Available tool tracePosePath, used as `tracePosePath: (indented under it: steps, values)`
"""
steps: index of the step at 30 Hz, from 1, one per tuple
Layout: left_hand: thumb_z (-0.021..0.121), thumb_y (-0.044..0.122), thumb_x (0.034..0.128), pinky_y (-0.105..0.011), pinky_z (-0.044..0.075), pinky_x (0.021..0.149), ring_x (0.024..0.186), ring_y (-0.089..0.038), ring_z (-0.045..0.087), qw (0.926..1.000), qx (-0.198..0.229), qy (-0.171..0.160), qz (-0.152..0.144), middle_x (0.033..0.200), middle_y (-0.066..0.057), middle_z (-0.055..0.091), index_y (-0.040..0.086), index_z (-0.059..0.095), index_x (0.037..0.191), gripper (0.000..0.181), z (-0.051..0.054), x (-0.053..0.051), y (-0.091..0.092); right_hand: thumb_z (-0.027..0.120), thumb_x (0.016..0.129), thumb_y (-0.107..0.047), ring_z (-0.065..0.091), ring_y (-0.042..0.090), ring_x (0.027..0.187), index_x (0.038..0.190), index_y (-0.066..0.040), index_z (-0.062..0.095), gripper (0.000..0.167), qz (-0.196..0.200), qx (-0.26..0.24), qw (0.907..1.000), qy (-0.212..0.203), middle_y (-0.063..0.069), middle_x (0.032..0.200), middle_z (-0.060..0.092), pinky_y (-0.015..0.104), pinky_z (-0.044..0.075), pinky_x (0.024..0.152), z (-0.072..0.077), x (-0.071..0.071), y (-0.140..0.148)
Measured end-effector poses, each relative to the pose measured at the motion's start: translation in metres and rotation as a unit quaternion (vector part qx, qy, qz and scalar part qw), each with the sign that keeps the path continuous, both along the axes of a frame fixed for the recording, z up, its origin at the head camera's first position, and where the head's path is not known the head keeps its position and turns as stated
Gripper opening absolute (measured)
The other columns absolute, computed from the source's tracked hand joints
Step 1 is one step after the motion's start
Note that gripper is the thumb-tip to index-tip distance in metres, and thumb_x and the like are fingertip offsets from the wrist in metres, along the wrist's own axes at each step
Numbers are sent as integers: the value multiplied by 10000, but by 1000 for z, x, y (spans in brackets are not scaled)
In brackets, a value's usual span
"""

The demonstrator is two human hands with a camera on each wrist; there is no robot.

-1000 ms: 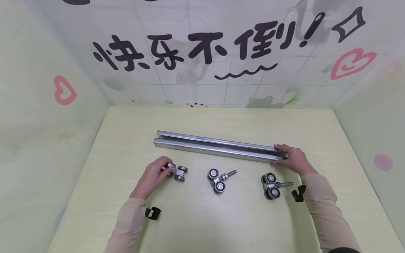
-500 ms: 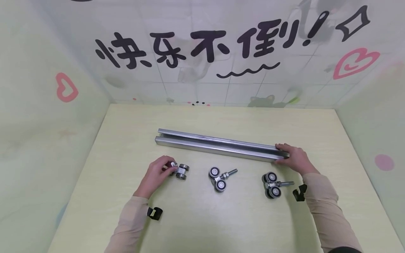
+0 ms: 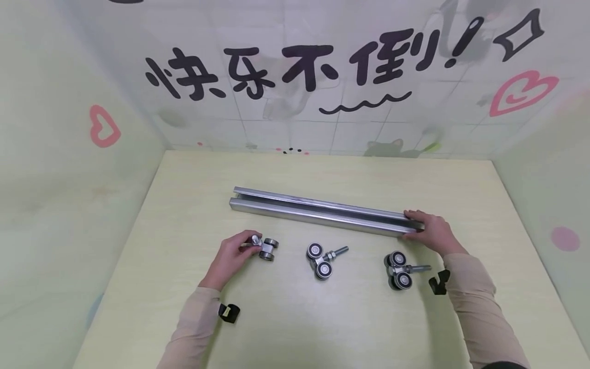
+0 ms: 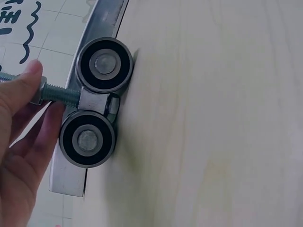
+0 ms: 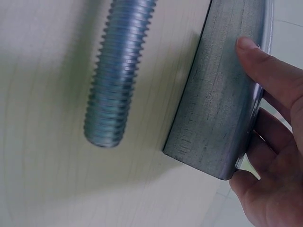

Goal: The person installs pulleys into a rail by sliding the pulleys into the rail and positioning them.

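My left hand [image 3: 232, 260] pinches the threaded bolt of a trolley roller [image 3: 268, 249] between thumb and fingers, left of centre. In the left wrist view the bolt [image 4: 59, 94] points toward the palm, and two black-faced wheels [image 4: 87, 140] face the camera. Behind the roller lies a steel C-channel track [image 3: 318, 213], its open slot facing up. My right hand [image 3: 433, 233] grips the track's right end, thumb on the near wall and fingers at the far side. In the right wrist view the thumb presses on the grey side wall [image 5: 208, 104].
Two more trolley rollers lie on the pale wooden table [image 3: 295, 318]: one in the middle [image 3: 324, 268], another at the right [image 3: 402, 280], near my right forearm. Printed walls [image 3: 295, 128] enclose the table at the back and both sides.
My left hand has turned the roller a little, so its bolt end now shows more clearly above the fingers. My right hand stays on the track's end. The head view has shifted slightly.
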State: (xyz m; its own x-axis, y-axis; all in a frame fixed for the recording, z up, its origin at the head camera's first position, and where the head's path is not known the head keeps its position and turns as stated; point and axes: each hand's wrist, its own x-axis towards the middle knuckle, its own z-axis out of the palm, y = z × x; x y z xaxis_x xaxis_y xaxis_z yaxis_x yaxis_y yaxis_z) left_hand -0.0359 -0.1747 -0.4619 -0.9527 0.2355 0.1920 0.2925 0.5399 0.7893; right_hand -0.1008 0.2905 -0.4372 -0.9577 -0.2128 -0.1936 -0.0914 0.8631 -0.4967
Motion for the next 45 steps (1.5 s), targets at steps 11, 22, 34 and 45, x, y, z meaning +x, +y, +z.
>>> tracePosePath:
  steps: [11, 22, 34, 45]
  values:
    - [660, 13, 794, -290, 537, 660, 764, -151, 605, 9960, -590, 638, 213, 887, -85, 646, 51, 578, 977, 205, -6, 3, 3, 757, 706, -203, 377, 562, 1123, 1259, 5, 492, 647, 20, 18, 10000, -24, 333, 1277, 402, 620, 328, 927, 2, 1, 0]
    - [627, -3, 819, -311, 546, 671, 788, -191, 628, 9957, -609, 558, 428, 899, -102, 645, 38, 521, 1009, 221, -2, 6, 0, 763, 701, -205, 396, 559, 1108, 1260, -3, 494, 652, -11, -4, 10000, -13, 325, 1275, 415, 617, 348, 907, 1, 1, -3]
    - [606, -13, 831, -302, 548, 658, 784, -210, 631, 9942, -577, 720, 551, 895, -116, 636, 27, 494, 1008, 214, -5, -3, -7, 765, 697, -206, 410, 563, 1088, 1247, 7, 502, 646, 41, 64, 9999, 112, 336, 1254, 427, 618, 360, 889, 4, 3, 1]
    - [602, -30, 829, -340, 549, 703, 836, -280, 644, 9919, -585, 679, 902, 922, -147, 640, 7, 485, 1023, 229, 0, -8, -22, 766, 698, -221, 385, 573, 1103, 1248, 3, 504, 649, 57, 64, 9999, 76, 349, 1260, 409, 626, 344, 900, 1, 1, -1]
